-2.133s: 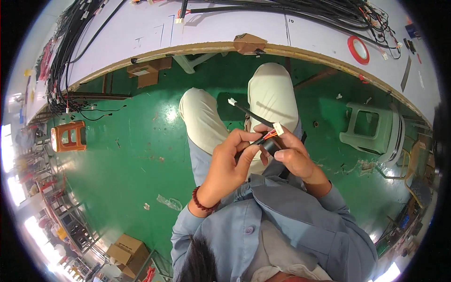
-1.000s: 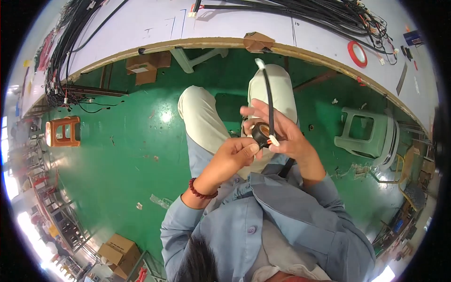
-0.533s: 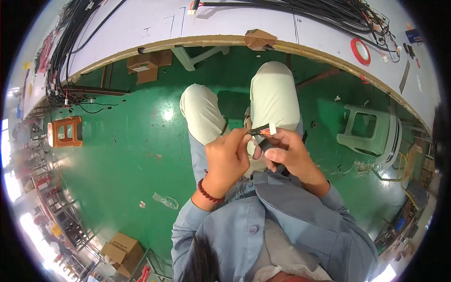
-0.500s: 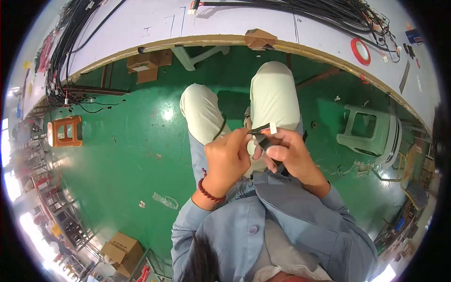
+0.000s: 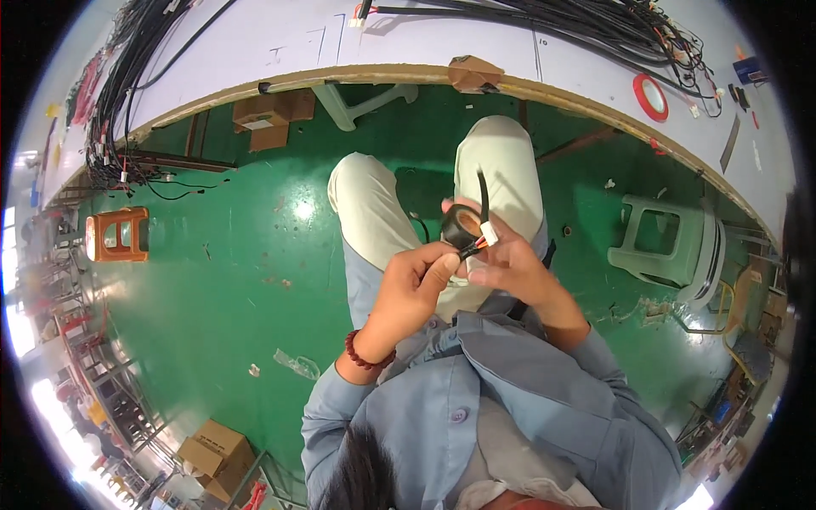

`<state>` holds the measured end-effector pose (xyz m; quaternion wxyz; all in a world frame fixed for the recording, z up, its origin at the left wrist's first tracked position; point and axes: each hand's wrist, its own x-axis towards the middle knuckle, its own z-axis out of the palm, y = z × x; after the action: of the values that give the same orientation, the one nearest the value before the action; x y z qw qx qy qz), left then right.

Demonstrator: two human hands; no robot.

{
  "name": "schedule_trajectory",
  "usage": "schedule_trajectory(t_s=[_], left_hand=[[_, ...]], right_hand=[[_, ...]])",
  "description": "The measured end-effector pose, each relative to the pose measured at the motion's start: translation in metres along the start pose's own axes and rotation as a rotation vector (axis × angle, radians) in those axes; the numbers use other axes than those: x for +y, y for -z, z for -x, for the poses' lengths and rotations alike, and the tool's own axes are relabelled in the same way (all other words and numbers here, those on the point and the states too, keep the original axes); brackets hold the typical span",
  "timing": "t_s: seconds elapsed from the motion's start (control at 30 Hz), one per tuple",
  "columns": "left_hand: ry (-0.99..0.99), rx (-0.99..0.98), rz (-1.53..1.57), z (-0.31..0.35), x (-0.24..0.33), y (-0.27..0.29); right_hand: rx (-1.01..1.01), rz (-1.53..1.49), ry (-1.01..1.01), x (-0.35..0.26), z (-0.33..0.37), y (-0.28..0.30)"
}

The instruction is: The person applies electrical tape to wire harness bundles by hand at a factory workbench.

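Note:
Above my lap, my left hand (image 5: 415, 287) pinches a black wire harness (image 5: 468, 251) between thumb and fingers. Short orange and red wires run from the harness into a white connector (image 5: 488, 234). My right hand (image 5: 517, 265) is curled round a roll of black tape (image 5: 460, 226), with one fingertip showing past its far side. The roll's brown core faces up, close behind the connector. A black cable end (image 5: 484, 189) sticks up past the roll, away from me. Part of the harness is hidden by my left hand.
Ahead is a white worktable (image 5: 408, 44) with bundles of black cables (image 5: 510, 19) and a red tape roll (image 5: 651, 97). An orange stool (image 5: 119, 219) stands on the left and a pale green stool (image 5: 627, 246) on the right. A cardboard box (image 5: 217, 455) sits at lower left.
The black tape roll has swung up and away from me, its core now visible. The white connector has tilted and shifted slightly nearer, and a black cable end now points away from me.

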<state>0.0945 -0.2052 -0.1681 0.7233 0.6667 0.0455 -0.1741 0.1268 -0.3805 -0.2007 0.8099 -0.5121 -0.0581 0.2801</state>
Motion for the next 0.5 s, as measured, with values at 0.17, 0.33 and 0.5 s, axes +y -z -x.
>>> schedule_trajectory(t_s=[0.17, 0.33, 0.5], left_hand=[[0.098, -0.156, 0.183, 0.000, 0.002, 0.008], [-0.187, 0.163, -0.202, 0.000, 0.001, -0.008], [-0.408, 0.356, -0.737, -0.012, -0.010, -0.011]], right_hand=[[-0.212, 0.152, 0.012, -0.027, -0.025, 0.010], [-0.244, 0.310, 0.183, -0.009, -0.020, 0.018], [0.083, 0.319, 0.093, -0.016, -0.003, -0.007]])
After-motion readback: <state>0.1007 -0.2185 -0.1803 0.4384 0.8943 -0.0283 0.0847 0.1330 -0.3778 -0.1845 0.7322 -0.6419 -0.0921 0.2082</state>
